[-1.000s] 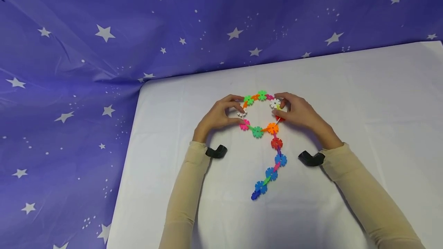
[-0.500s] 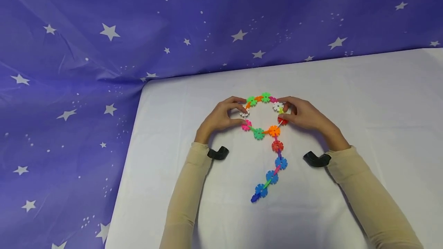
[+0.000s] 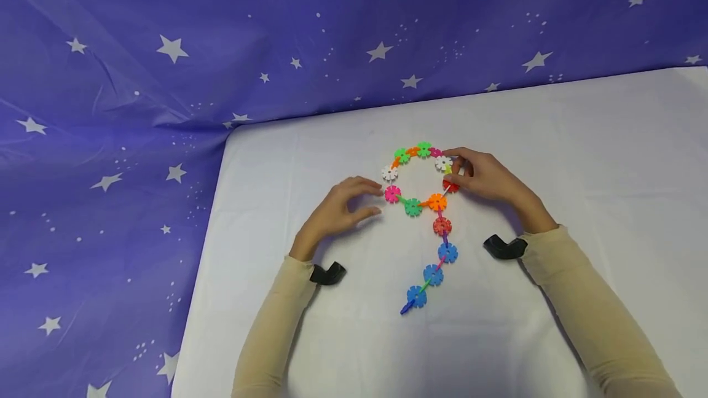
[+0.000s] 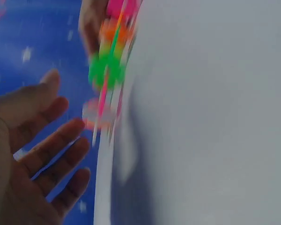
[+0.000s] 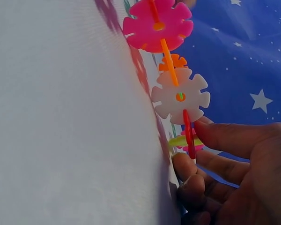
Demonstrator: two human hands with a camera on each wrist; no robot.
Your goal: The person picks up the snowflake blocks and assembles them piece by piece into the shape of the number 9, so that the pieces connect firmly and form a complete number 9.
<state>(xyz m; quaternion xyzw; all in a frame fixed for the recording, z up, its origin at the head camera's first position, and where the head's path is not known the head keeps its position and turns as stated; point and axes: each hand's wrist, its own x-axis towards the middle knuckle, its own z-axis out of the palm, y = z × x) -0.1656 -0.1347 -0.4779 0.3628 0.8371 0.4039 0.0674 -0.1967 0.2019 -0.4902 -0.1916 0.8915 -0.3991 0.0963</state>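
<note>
Head view: right hand (image 3: 487,178) pinching red disc (image 3: 450,186) of snowflake-disc chain (image 3: 418,206), which is lying on white table (image 3: 581,158). Left hand (image 3: 337,209) resting just beside pink disc (image 3: 392,193), fingers relaxed, holding nothing.
Left wrist view: fingers (image 4: 51,150) spreading open, blurred chain (image 4: 107,70) just beyond fingertips.
Right wrist view: thumb and fingers (image 5: 234,140) gripping red disc (image 5: 189,133) edge-on, white disc (image 5: 181,97) directly above.

L hand (image 3: 337,210): fingers relaxed, spread, holding nothing | R hand (image 3: 481,177): fingers curled, pinching | both forearms extended fwd
</note>
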